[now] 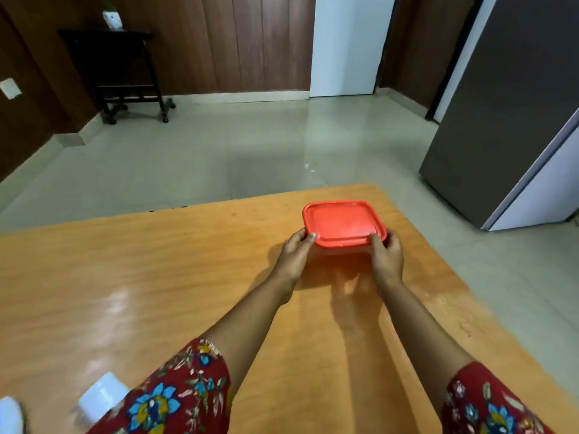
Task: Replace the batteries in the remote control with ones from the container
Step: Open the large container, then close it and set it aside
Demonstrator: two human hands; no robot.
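Observation:
A container with a red lid point(343, 222) sits on the wooden table point(156, 277) near its far right corner. The lid is on, so the contents are hidden. My left hand point(294, 252) grips the container's near left corner, thumb on the lid rim. My right hand point(387, 255) grips its near right corner, thumb on the rim too. A white object point(101, 399) that may be the remote lies at the table's near left, partly hidden by my floral sleeve; I cannot tell for sure.
Another white thing point(9, 415) is cut off at the lower left edge. Beyond the table lies a tiled floor point(219, 151), a dark wheeled stand point(122, 73) at the far left and a grey cabinet point(501, 120) on the right.

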